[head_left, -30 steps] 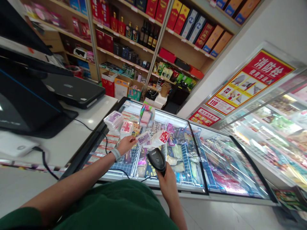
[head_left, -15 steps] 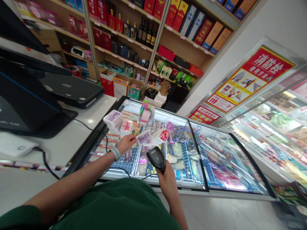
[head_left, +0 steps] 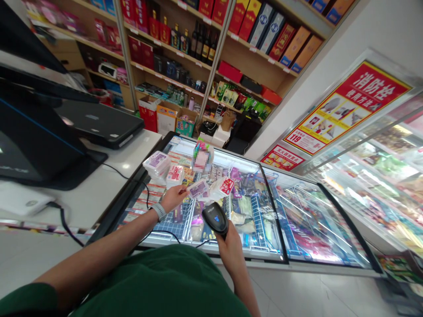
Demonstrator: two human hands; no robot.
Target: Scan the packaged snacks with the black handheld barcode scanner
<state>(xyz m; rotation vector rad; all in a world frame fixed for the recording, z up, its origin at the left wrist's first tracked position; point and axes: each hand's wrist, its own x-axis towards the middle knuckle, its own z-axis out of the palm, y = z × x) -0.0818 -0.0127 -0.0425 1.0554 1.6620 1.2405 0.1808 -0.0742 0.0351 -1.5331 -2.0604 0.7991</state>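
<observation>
**Pack (head_left: 197, 189) and scanner (head_left: 213, 215) over freezer (head_left: 313, 269)**

My left hand (head_left: 174, 198) pinches the purple-labelled pack's near edge; my right hand (head_left: 227, 244) is closed round the scanner's handle, just nearer me. Uncluttered glass (head_left: 307, 211) runs rightward past the black divider (head_left: 273, 209) — red-labelled packs (head_left: 227, 186) and a taller stack (head_left: 156, 164) crowd the pack. The wall sign (head_left: 346, 110) reads 消防栓, 119.

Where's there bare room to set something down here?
The white counter is bare between the black stand and the freezer rim, besides a thin cable; the right glass pane looks bare on top. Crowded: around the left hand, with packs and the scanner.
</observation>
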